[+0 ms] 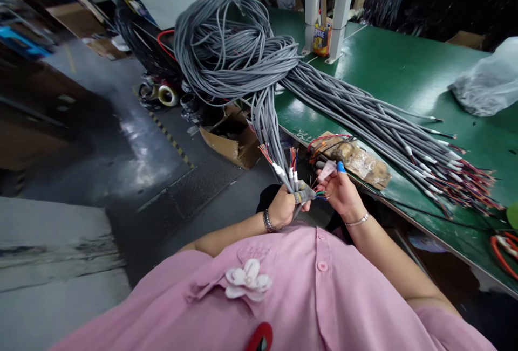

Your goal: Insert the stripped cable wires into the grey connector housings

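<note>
L hand (283, 208) clamped on grey cable bundle (275, 146), just in front of pink shirt (364, 286); R hand (343, 194) beside it, fingers by coloured wires (321, 196), can't tell if gripping; more cables (364, 114) across green desk (388, 65)

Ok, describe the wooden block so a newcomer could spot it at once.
Find the green tabletop on the right. At its near edge, just beyond the right hand, lies the wooden block. Unlike the long gray cables beside it, it is brown and chunky, with shiny patches on top.
</note>
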